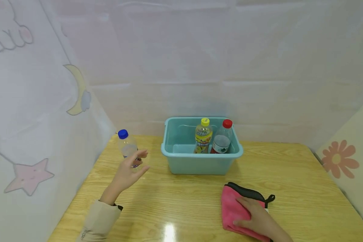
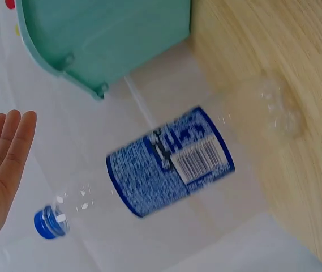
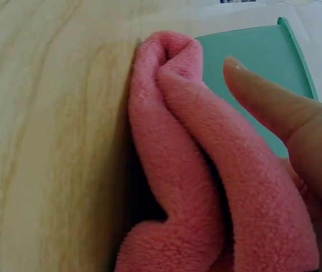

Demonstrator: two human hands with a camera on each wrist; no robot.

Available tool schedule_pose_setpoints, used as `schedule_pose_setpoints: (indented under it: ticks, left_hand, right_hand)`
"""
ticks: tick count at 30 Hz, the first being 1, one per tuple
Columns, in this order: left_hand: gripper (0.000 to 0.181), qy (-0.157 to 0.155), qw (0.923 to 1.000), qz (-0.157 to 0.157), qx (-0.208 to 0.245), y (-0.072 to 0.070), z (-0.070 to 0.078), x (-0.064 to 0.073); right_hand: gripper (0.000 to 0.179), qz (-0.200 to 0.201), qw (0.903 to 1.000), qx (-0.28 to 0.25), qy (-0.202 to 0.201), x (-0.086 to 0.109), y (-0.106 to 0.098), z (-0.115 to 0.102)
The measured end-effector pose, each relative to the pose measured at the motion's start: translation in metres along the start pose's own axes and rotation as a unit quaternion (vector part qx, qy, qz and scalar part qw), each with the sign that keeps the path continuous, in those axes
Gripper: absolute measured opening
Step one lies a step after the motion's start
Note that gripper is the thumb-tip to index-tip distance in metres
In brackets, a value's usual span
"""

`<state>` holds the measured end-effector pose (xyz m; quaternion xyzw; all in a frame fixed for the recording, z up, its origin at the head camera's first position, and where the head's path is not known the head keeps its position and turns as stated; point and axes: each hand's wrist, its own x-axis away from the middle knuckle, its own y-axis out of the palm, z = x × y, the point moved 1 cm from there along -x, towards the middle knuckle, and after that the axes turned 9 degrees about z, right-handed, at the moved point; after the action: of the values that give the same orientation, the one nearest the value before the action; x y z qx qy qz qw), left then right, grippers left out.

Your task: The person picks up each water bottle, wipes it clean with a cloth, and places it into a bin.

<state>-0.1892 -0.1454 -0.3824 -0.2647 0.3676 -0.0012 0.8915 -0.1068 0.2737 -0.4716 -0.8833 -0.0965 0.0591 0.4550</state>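
Observation:
A clear plastic bottle with a blue cap [image 1: 123,134] and a blue label [image 2: 171,161] stands upright at the left of the table. My left hand [image 1: 128,174] is in front of it, partly hiding its lower half; in the left wrist view the straight fingers [image 2: 11,144] are apart from the bottle. At the right, a folded pink towel [image 1: 231,205] with a dark edge and a black loop lies on the wood. My right hand [image 1: 255,216] rests on top of it, fingers spread. In the right wrist view the thumb [image 3: 262,96] is straight beside the towel's fold [image 3: 177,113].
A light teal plastic basin [image 1: 199,164] stands at the back middle of the wooden table [image 1: 157,208]. Inside it are a yellow-capped bottle [image 1: 203,137] and a red-capped bottle [image 1: 222,139]. A pale printed cloth [image 1: 175,60] hangs behind and along the sides.

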Motion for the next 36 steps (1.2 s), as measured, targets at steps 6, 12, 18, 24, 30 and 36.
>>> schedule_pose_setpoints:
  ticks: [6, 12, 18, 24, 30, 36]
  left_hand:
    - [0.054, 0.015, 0.9980, 0.058, -0.018, -0.021, 0.006, -0.006]
    - [0.053, -0.005, 0.9915, 0.118, -0.056, -0.036, 0.002, -0.008]
    - [0.052, -0.062, 0.9782, 0.170, -0.102, -0.046, -0.017, -0.010]
    - [0.067, -0.170, 0.9694, 0.123, -0.128, -0.053, -0.034, -0.013]
    - [0.078, -0.215, 0.9655, 0.083, -0.121, -0.051, -0.045, -0.015]
    - [0.085, -0.249, 0.9634, 0.050, -0.086, -0.045, -0.056, -0.019]
  right_hand:
    - [0.082, 0.009, 0.9991, 0.034, -0.024, 0.001, 0.004, 0.003]
    - [0.086, 0.000, 0.9975, 0.058, -0.042, 0.001, 0.007, 0.008]
    - [0.091, 0.005, 0.9955, 0.082, -0.048, 0.000, 0.010, 0.008]
    - [0.105, -0.005, 0.9953, 0.086, -0.044, -0.002, 0.013, 0.004]
    - [0.102, -0.001, 0.9924, 0.112, -0.052, -0.003, 0.014, 0.000]
    - [0.095, 0.005, 0.9917, 0.122, -0.039, -0.006, 0.015, -0.004]
